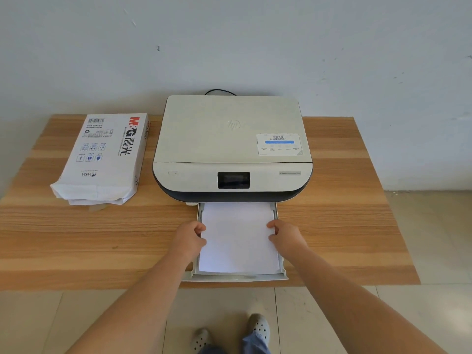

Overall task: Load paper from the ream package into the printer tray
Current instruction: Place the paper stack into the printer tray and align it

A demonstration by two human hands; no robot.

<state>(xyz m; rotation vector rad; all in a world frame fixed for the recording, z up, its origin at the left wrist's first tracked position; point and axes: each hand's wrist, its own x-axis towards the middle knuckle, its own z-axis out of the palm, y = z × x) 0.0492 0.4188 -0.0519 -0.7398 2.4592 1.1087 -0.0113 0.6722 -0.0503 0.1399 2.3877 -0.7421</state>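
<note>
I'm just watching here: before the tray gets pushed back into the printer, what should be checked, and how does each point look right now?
1. Paper stack lies inside the tray: ok.
2. Stack sits square between the tray's side walls: ok, as far as the view shows.
3. Left hand and right hand each hold a side edge of the stack: ok.
4. Stack height under the tray's fill limit: cannot tell.
5. Path into the printer free of obstacles: cannot tell, slot is hidden.
6. Ream package clear of the tray, off to the left: ok.
</note>
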